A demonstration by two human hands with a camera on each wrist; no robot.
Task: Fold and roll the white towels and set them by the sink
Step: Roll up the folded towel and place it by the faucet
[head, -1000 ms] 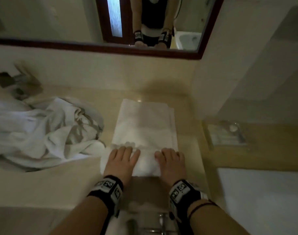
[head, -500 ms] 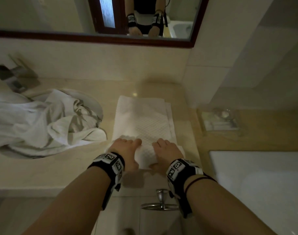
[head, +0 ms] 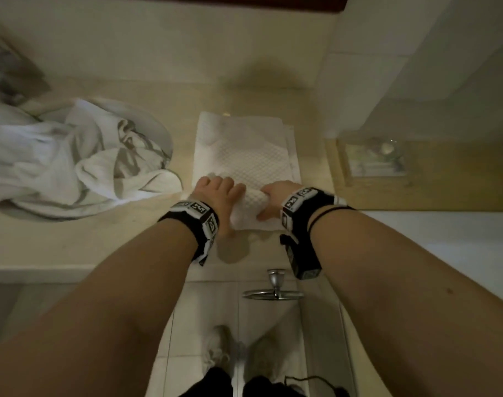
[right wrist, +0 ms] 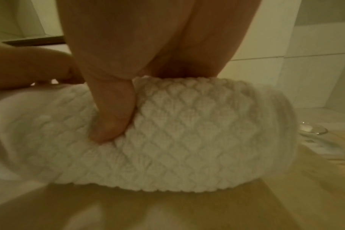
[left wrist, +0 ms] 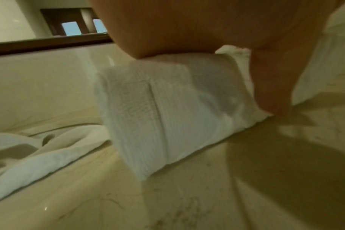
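Folded towel (head: 244, 156) lying flat on worktop (head: 107, 239) beside sink, near end rolled. Left hand (head: 215, 196) and right hand (head: 273, 202) both curled around roll, thumbs tucked under, presumably to keep it tight.
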